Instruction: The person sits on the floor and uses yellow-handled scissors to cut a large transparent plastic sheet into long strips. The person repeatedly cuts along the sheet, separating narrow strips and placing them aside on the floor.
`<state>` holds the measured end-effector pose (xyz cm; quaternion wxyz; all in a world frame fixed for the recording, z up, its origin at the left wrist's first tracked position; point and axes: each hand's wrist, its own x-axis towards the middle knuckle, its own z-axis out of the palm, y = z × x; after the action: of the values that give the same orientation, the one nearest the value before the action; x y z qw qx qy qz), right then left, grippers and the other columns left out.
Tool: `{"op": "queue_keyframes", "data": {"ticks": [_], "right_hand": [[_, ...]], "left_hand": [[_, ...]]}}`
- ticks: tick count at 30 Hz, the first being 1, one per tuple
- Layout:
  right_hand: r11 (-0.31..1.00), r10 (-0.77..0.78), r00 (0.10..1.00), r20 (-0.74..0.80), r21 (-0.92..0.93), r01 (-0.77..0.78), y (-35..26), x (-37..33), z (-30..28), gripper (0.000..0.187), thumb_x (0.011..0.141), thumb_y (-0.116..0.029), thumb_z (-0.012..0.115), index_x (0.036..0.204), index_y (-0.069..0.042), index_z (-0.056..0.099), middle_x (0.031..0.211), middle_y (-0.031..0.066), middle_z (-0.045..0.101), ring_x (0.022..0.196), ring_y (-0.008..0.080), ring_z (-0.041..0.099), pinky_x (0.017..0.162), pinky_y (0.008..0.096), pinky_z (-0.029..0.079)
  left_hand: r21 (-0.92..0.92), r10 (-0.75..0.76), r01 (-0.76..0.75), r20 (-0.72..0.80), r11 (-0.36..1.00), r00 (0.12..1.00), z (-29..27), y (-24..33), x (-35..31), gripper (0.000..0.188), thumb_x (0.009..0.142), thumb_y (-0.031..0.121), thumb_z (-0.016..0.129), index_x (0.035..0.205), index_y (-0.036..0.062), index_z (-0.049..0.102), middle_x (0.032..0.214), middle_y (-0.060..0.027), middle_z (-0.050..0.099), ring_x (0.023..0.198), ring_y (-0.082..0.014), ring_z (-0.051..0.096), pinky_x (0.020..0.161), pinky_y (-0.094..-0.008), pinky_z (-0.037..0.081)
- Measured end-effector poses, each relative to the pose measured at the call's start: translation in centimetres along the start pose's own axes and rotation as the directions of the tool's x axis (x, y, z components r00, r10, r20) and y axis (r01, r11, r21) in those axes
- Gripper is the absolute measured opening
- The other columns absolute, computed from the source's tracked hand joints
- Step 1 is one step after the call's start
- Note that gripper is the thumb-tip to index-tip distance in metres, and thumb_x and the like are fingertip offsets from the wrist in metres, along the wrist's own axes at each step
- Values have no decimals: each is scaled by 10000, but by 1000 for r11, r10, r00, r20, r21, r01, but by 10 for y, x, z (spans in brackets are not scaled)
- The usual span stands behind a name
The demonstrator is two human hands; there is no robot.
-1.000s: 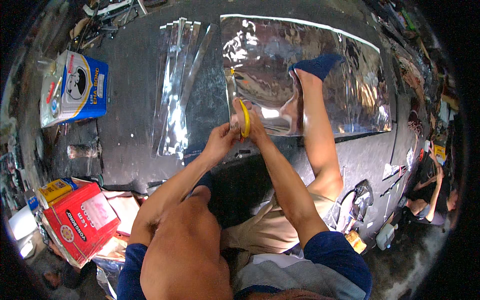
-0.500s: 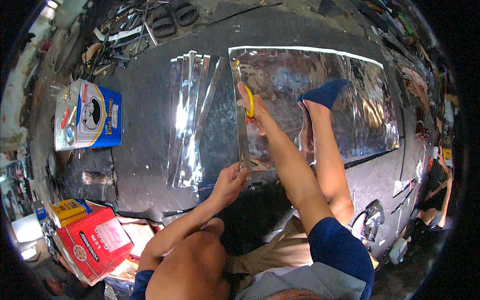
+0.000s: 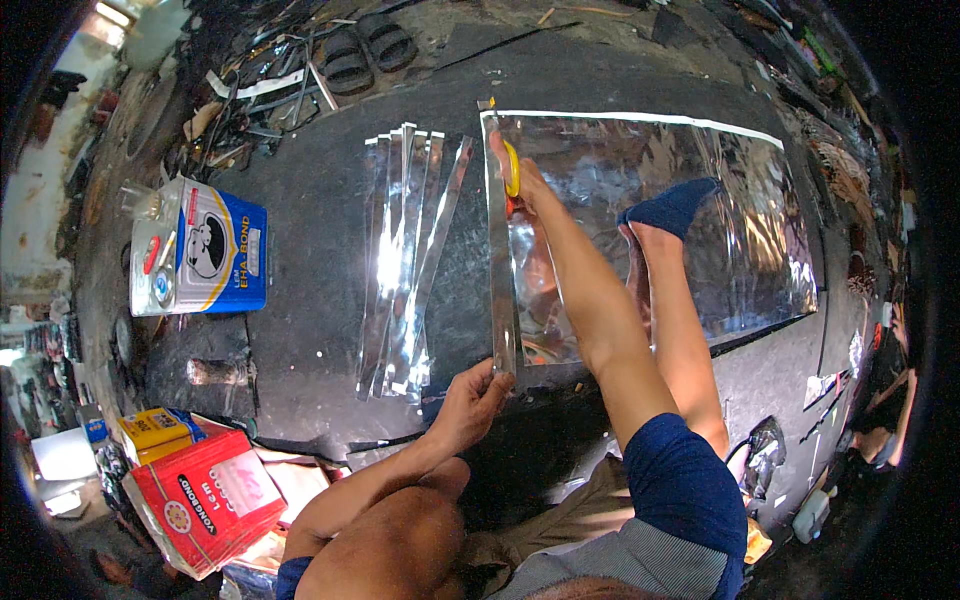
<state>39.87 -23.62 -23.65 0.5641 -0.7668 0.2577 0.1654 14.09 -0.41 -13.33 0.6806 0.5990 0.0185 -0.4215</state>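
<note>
A shiny silver sheet [image 3: 580, 250] with a white far edge lies on the dark work surface, with my foot in a dark blue sock [image 3: 675, 208] resting on it. My right hand [image 3: 530, 185] is closed around yellow-handled scissors [image 3: 514, 168] near the sheet's far left corner. The tips show just beyond the white edge. Along the sheet's left side runs a narrow strip [image 3: 502, 310], its near end pinched in my left hand [image 3: 470, 402]. To the left, several cut silver strips [image 3: 400, 250] lie in a loose, overlapping bunch.
Left of the strips stands a blue and white square can [image 3: 220, 248] with small items on top. A red box [image 3: 205, 500] and a yellow box [image 3: 158, 432] sit at the near left. Black sandals [image 3: 347, 62] and scraps [image 3: 265, 90] lie at the far side.
The scissors have advanced away from me along the sheet, and their tips now reach past its white far edge. My left hand keeps its pinch. The whole view has shifted slightly.
</note>
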Motion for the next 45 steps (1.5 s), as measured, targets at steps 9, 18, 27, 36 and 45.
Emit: {"op": "queue_keyframes", "data": {"ticks": [9,18,27,36,45], "right_hand": [[942,-43,980,195,334,-25,-15,-8,4,1006,621,-898,360,1117,-40,533,723,120,588,658,224,576,574,367,456],[957,25,999,42,288,-36,-15,-20,0,826,645,-858,425,662,-37,515,492,45,452,389,165,502,358,308,400],[729,-98,991,96,684,5,49,-188,28,735,797,-755,328,736,-45,507,474,46,447,359,180,464,349,309,401],[783,-41,996,81,622,-19,108,-345,2,757,860,-706,198,711,-40,527,475,52,460,389,174,488,382,300,418],[738,72,997,-15,674,-43,119,-411,0,771,854,-713,205,718,-28,534,534,55,480,419,168,470,405,291,411]], "left_hand": [[227,90,-78,-42,971,995,-6,1,-14,213,942,233,495,861,45,558,638,47,453,579,-58,376,511,-235,331],[721,207,233,-465,653,861,-82,-47,-22,352,822,258,582,1074,15,550,886,-210,582,869,-375,555,781,-433,433],[950,527,-274,312,-151,791,-98,20,76,627,790,229,582,1358,94,354,1403,-148,332,1296,-338,303,1054,-450,263],[970,356,53,37,-239,934,-148,10,104,743,861,471,487,1446,118,196,1512,-38,167,1384,-252,159,1103,-446,167],[970,537,-57,-82,237,840,-79,-6,130,392,748,246,642,1015,-40,606,1062,-211,551,989,-373,531,915,-448,392]]}}
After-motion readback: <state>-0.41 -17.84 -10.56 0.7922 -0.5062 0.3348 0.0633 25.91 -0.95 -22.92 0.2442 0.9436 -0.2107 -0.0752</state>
